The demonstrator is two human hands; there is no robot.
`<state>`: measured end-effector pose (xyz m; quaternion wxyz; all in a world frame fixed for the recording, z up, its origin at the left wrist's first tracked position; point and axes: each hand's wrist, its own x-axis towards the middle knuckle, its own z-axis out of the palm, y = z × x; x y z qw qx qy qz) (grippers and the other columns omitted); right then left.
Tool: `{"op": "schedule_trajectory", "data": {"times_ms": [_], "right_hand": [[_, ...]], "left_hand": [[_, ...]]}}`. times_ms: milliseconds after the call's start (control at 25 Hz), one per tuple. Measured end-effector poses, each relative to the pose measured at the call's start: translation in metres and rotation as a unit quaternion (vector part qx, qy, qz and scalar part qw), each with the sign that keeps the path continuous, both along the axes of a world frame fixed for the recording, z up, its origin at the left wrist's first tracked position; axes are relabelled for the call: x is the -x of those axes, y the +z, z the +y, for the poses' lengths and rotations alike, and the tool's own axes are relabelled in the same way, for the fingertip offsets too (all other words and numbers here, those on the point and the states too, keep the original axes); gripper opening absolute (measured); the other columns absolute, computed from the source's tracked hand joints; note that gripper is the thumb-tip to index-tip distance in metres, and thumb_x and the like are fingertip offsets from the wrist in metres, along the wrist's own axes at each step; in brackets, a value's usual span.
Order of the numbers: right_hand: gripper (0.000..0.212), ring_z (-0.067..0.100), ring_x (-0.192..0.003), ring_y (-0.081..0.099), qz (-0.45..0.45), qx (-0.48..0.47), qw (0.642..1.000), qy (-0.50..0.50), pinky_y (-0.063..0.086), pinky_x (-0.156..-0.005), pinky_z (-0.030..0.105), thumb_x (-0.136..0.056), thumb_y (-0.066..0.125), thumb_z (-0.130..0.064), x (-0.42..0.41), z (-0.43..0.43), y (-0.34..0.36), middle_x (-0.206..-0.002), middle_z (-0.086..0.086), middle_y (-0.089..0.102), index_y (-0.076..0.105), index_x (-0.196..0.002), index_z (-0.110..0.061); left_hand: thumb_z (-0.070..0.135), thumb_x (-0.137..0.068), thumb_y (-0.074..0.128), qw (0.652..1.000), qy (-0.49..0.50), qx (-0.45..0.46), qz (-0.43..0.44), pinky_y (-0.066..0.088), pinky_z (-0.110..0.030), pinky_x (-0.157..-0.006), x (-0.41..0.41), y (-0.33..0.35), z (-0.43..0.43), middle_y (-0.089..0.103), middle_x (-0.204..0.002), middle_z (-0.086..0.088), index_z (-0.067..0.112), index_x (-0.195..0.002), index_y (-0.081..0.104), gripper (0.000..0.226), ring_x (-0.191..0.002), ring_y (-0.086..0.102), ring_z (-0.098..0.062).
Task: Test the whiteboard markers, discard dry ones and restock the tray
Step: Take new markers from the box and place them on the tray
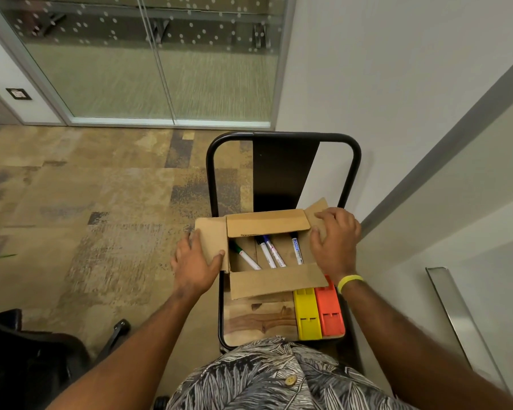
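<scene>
Cardboard box [276, 281] stands on the wooden seat of a black metal-framed chair [258, 319], all four flaps turned outward and the interior exposed. Inside lie four whiteboard markers [274, 253], white-barrelled, loose on the box floor and angled against one another; the leftmost, a green-capped marker [245, 257], lies slanted apart from the rest. Left hand [194, 263] holds the left flap, thumb laid over its upper face at the opening edge, fingers nearly straight beneath and behind the card. Right hand [335, 241] rests on top of the right flap, fingers lightly bent and spread, palm down, nothing enclosed in it; a yellow wristband [349, 283] sits at that wrist. On the seat just beside the box's near right corner, a yellow plastic block [307, 315] and an orange plastic block [328, 310] lie side by side, touching. A metal tray [453, 315] is fixed to the wall on the right, well apart from the box; its contents cannot be seen
</scene>
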<state>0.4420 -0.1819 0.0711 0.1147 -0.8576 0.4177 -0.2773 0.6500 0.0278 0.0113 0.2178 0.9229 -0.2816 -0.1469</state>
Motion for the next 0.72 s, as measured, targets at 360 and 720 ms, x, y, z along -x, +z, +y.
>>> {"op": "schedule_trajectory", "data": {"times_ms": [360,720], "right_hand": [[0.017,0.019,-0.092,0.062,0.213,-0.200,0.932,0.215,0.053,-0.074,0.033,-0.092,0.058,-0.024,-0.047,0.051,-0.017,-0.101,0.002,0.067,0.070,-0.101,-0.016],[0.029,0.030,-0.101,0.062,0.295,-0.277,0.907,0.113,0.045,-0.074,0.028,-0.090,0.063,-0.025,-0.067,0.009,-0.048,-0.112,0.014,0.066,0.065,-0.113,-0.008]], "left_hand": [[0.044,-0.090,0.056,0.942,-0.186,-0.080,-0.269,0.011,-0.060,-0.118,-0.004,0.025,-0.021,0.008,-0.163,-0.013,0.034,-0.108,0.066,0.023,-0.151,-0.001,-0.034],[0.051,-0.092,0.049,0.944,-0.190,-0.113,-0.245,0.009,-0.055,-0.119,-0.019,0.037,-0.042,-0.006,-0.164,-0.012,0.030,-0.155,0.014,0.075,-0.151,-0.004,-0.029]]}}
